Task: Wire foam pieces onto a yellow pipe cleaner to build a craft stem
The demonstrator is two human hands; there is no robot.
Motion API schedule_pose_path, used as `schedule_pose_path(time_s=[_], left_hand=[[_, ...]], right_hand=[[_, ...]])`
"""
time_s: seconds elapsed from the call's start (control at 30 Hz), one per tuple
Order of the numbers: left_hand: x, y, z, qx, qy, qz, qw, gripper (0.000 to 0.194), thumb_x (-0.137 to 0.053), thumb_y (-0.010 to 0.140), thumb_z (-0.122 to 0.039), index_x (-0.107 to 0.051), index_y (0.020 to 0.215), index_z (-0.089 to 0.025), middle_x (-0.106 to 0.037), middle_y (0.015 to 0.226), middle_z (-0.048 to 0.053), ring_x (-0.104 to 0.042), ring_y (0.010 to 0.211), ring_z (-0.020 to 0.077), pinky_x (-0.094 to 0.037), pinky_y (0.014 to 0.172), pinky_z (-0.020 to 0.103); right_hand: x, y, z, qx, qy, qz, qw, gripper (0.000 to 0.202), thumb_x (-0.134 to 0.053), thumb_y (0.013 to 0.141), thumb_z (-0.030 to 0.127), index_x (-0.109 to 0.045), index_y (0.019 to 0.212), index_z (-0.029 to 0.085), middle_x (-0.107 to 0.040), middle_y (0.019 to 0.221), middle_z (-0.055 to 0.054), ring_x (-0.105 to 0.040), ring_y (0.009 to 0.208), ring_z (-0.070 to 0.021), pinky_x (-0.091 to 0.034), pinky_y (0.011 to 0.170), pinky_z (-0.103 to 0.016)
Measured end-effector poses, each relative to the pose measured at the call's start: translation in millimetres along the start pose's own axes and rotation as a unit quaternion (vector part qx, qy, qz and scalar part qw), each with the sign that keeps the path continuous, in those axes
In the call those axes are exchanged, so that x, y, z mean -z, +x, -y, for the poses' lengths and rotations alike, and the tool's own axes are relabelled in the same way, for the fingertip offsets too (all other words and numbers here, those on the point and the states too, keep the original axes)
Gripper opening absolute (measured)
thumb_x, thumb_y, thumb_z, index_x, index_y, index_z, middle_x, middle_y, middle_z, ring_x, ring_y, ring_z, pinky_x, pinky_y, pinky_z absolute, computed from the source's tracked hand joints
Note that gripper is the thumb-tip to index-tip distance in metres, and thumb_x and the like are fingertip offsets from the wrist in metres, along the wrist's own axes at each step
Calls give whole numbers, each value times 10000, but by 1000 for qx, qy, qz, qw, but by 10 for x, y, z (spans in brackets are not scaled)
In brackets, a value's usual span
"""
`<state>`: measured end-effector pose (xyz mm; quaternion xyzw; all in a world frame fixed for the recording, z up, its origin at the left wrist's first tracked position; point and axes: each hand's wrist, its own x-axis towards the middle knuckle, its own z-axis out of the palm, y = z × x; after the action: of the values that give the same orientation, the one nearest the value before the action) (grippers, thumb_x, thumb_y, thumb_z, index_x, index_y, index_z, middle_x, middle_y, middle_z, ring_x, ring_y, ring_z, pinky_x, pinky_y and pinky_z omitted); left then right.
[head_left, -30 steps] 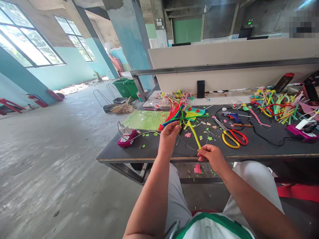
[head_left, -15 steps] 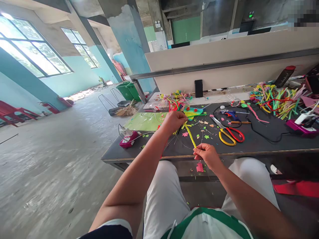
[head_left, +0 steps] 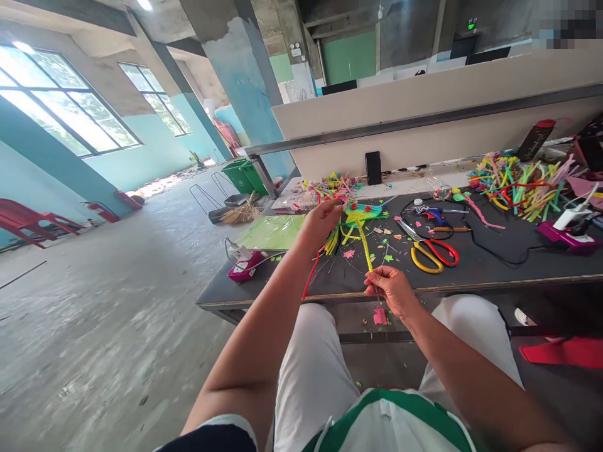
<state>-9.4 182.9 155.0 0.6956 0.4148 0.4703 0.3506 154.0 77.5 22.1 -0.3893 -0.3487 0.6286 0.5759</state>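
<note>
My right hand (head_left: 389,289) pinches the lower end of a yellow pipe cleaner stem (head_left: 364,245) at the table's front edge. The stem slants up and away, its far end near a green and yellow fuzzy piece (head_left: 362,215) with red bits on it. My left hand (head_left: 324,221) is closed beside the loose pipe cleaners, its fingertips together; what they hold, if anything, is too small to make out. From under that hand a red pipe cleaner (head_left: 311,276) hangs toward the edge. Yellow pipe cleaners (head_left: 332,242) lie just right of the wrist.
Scissors (head_left: 431,251) with red and yellow handles lie right of my hands, near a blue glue gun (head_left: 438,218). Paper scraps dot the dark table (head_left: 490,267). A phone (head_left: 373,168) leans at the back. Purple power strips (head_left: 245,266) sit at both sides; many pipe cleaners (head_left: 527,188) are piled right.
My left hand has let go of the upper part of the yellow stem and moved slightly left and up. My right hand keeps its pinch on the lower end.
</note>
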Motion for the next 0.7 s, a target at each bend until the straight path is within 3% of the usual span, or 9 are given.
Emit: schedule_pose_path(time_s=[0.1, 0.23, 0.3, 0.5, 0.7], left_hand=[[-121, -276, 170, 120, -142, -50, 981, 425, -605, 767, -486, -636, 1023, -149, -637, 802, 44, -566, 610, 103, -427, 542, 212], [-394, -728, 423, 162, -264, 23, 951, 377, -665, 748, -429, -665, 982, -133, -662, 854, 72, -589, 650, 110, -436, 577, 218], [-510, -868, 516, 158, -328, 28, 931, 345, -682, 742, -402, -676, 953, -130, -665, 854, 69, -588, 662, 109, -438, 599, 223], [-603, -929, 668, 155, -444, 20, 882, 251, -691, 752, -366, -644, 847, -139, -629, 784, 27, -547, 601, 77, -417, 560, 201], [-605, -956, 667, 181, -454, 4, 873, 277, -692, 749, -384, -594, 763, -125, -609, 766, 28, -538, 583, 73, -407, 528, 191]], right_hand=[[34, 18, 25, 4, 23, -11, 1000, 269, -797, 603, 371, -647, 686, 163, -651, 615, 3, -581, 460, -105, -542, 526, -278], [71, 35, 48, 2, 45, -8, 999, 279, -809, 581, 366, -650, 684, 162, -642, 605, 6, -572, 449, -106, -534, 504, -272], [75, 37, 52, 4, 47, -9, 999, 270, -808, 584, 355, -652, 691, 163, -639, 605, 10, -564, 449, -101, -533, 510, -270], [35, 32, 45, 2, 23, -23, 999, 262, -802, 584, 354, -658, 691, 163, -645, 616, 3, -561, 459, -105, -520, 497, -266], [4, 34, 21, 1, 16, -46, 999, 272, -805, 565, 353, -646, 680, 165, -647, 603, 4, -557, 443, -110, -518, 486, -270]])
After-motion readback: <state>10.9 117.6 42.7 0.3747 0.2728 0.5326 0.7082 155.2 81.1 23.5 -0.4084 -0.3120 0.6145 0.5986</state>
